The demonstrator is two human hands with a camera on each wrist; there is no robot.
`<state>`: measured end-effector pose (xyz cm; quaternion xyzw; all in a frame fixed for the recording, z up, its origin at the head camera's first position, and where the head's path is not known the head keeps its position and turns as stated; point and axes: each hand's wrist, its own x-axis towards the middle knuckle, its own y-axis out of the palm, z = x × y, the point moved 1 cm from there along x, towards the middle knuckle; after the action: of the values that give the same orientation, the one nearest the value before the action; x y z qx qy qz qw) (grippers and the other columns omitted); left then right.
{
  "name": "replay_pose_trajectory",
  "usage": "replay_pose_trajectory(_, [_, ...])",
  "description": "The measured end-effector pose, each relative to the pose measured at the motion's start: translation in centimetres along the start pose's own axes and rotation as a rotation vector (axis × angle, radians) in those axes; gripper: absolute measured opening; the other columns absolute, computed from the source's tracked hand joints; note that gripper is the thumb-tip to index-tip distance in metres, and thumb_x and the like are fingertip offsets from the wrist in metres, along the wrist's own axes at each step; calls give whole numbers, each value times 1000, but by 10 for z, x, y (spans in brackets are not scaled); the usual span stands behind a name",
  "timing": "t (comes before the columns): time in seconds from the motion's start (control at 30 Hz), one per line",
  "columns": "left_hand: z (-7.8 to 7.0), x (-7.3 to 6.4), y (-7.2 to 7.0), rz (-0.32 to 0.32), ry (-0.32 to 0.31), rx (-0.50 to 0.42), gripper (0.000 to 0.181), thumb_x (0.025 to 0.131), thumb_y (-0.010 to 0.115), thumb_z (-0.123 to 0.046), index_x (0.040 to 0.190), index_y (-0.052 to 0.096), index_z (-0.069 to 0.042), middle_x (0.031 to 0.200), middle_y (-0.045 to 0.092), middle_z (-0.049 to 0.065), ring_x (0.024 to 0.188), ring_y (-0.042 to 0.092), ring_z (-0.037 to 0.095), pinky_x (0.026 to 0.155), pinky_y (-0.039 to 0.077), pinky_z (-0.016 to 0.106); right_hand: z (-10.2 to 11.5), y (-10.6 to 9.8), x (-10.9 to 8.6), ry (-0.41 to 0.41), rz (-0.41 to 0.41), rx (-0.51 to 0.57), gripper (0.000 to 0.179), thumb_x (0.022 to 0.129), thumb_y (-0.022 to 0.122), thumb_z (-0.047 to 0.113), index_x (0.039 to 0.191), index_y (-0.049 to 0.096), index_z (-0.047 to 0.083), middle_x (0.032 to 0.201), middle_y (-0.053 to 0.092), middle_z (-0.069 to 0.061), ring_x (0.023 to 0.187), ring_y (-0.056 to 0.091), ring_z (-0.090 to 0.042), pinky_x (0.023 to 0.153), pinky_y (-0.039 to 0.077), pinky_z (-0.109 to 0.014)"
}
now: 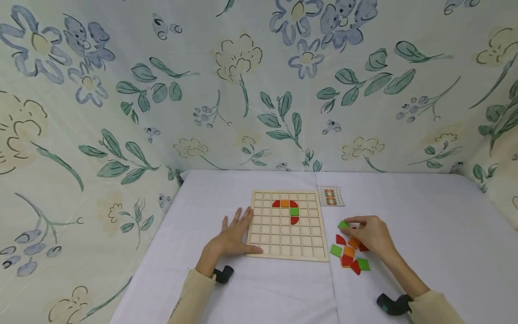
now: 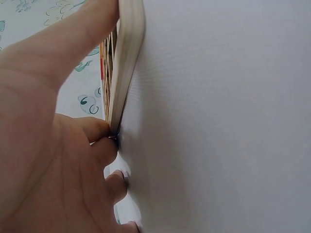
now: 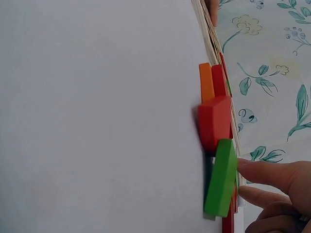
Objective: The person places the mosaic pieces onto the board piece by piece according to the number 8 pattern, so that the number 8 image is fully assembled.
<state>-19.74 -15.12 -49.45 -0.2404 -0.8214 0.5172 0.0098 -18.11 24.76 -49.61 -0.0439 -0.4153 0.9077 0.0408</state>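
Note:
A wooden grid board (image 1: 267,243) holds a short hooked row of red, orange and green pieces in its upper middle cells. Spread along the board's left edge, my left hand (image 1: 232,238) touches it with straight fingers, the thumb on the near left corner. In the left wrist view the board's side (image 2: 127,63) meets the thumb and index finger. My right hand (image 1: 373,236) pinches a green square tile (image 1: 343,224) between thumb and fingertip at the far side of the loose tiles. Red, orange and green tiles (image 1: 348,250) lie in a heap below that hand.
A pattern card (image 1: 331,196) with a coloured design lies just beyond the board's far right corner. White cloth (image 1: 283,292) covers the table, and a floral curtain (image 1: 243,126) hangs behind it. Dark wrist cameras (image 1: 393,304) sit at both cuffs.

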Motion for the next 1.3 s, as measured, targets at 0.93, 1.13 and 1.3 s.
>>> replay_pose_trajectory(0.93, [1, 0, 0, -3, 2, -1, 124, 81, 80, -63, 168, 7, -11, 177, -1, 5, 163, -7, 34, 127, -7, 69, 3, 3, 12, 0, 2, 34, 36, 89, 81, 20, 117, 75, -1, 59, 55, -3, 50, 51, -19, 44, 39, -26])
replay_pose_trajectory(1.13, [2, 1, 2, 2, -1, 0, 124, 82, 79, -63, 168, 6, -12, 177, -1, 5, 163, -8, 33, 127, -7, 68, 26, 6, 22, -85, 46, 44, 34, 88, 83, 21, 117, 77, 2, 56, 41, -1, 49, 45, -19, 44, 34, -24])
replay_pose_trajectory(1.3, [2, 1, 1, 1, -3, -1, 124, 81, 80, -63, 168, 7, -12, 177, 0, 5, 163, -7, 33, 127, -7, 68, 56, 20, 33, -172, 105, 83, 33, 85, 86, 20, 114, 79, 4, 58, 32, 2, 53, 32, -15, 45, 24, -23])
